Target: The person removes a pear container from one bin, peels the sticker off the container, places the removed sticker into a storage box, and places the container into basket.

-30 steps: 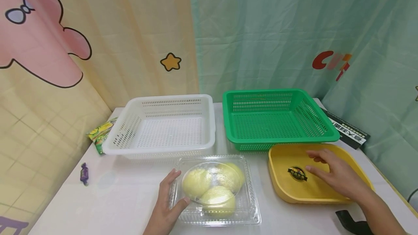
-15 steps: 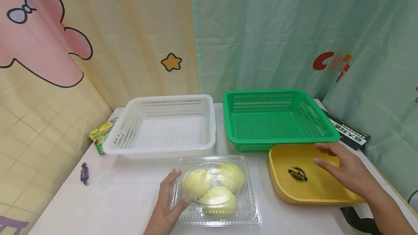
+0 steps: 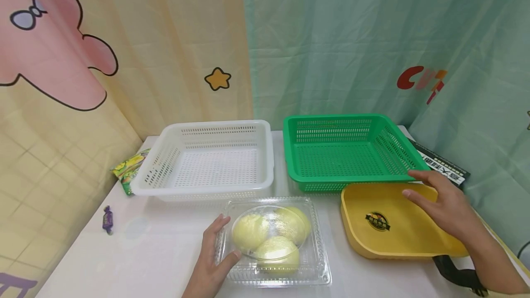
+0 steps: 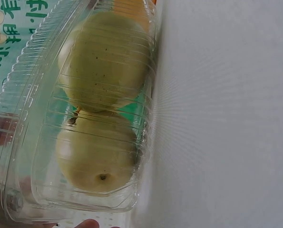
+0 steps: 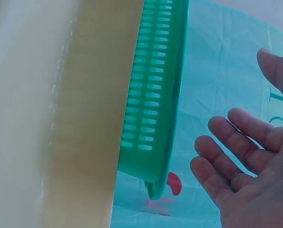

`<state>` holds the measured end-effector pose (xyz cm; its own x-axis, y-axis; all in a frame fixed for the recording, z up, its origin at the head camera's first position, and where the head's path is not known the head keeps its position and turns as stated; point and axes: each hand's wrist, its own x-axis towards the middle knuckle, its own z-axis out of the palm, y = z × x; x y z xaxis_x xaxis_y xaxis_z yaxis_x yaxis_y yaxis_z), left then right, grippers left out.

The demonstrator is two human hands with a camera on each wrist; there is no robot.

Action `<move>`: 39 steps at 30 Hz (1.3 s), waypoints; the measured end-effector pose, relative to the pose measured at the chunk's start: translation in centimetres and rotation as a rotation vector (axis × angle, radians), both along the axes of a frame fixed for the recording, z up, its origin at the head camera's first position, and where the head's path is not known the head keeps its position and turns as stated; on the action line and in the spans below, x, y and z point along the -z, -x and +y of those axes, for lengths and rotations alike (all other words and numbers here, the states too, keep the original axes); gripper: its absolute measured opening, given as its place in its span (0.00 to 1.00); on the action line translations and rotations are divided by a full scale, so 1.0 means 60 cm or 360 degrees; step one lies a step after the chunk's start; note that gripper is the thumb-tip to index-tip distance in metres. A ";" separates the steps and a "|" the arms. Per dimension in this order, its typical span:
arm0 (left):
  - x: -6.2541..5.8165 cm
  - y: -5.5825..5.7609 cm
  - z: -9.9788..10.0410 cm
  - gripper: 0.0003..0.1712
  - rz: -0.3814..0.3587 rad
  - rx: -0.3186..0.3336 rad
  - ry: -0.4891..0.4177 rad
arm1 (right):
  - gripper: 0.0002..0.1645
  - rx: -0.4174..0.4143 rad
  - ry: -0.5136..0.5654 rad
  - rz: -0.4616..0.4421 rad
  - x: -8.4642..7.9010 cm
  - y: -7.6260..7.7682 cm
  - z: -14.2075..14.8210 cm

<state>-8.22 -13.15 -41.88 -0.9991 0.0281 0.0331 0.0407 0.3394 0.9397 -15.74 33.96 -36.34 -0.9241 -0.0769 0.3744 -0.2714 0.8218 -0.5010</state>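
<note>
A clear plastic clamshell box point(image 3: 319, 270) with three pale yellow-green round fruits point(image 3: 277, 254) inside sits at the table's near middle. My left hand point(image 3: 213, 254) holds the box by its left side, thumb over the near part of the lid and fingers along the edge. Through the box wall in the left wrist view, two of the fruits point(image 4: 103, 61) show. My right hand point(image 3: 449, 208) hovers over the right part of a yellow tray point(image 3: 397, 243), fingers loosely spread and nothing held; the right wrist view shows its fingers point(image 5: 241, 142) apart from the tray and green basket.
Behind stand a white perforated basket point(image 3: 215, 169) and a green basket point(image 3: 339, 160), which adjoins the yellow tray. At left are a purple wrapped candy point(image 3: 107, 220) and a green-yellow packet point(image 3: 128, 169). A black printed strip point(image 3: 445, 167) lies at the right edge. Curtains surround the table.
My right hand has shifted right and slightly farther away, from over the tray's middle toward its right far corner. The left hand and the box have stayed in place.
</note>
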 end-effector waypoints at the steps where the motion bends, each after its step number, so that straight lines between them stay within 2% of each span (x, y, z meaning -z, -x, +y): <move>1: 0.000 0.000 0.000 0.39 -0.0001 0.0001 0.0001 | 0.31 0.0006 0.0005 -0.0014 -0.001 0.001 0.001; 5: 0.000 0.000 -0.001 0.39 0.0000 0.0003 0.0007 | 0.33 0.0042 -0.0004 -0.0074 -0.005 0.002 0.005; 12: -0.002 -0.001 -0.001 0.39 -0.0015 -0.0009 0.0026 | 0.33 0.0013 0.0069 0.0020 -0.010 0.006 0.012; 18: -0.002 -0.001 -0.001 0.39 -0.0028 -0.0013 0.0029 | 0.36 0.0067 0.0014 -0.0080 -0.028 0.006 0.012; 22: -0.001 -0.001 -0.001 0.38 -0.0025 -0.0011 0.0027 | 0.37 0.0079 0.0017 -0.0102 -0.030 0.010 0.015; 39: 0.005 0.001 0.000 0.38 0.0028 0.0008 0.0014 | 0.41 0.0017 0.0055 -0.0155 -0.028 0.046 0.029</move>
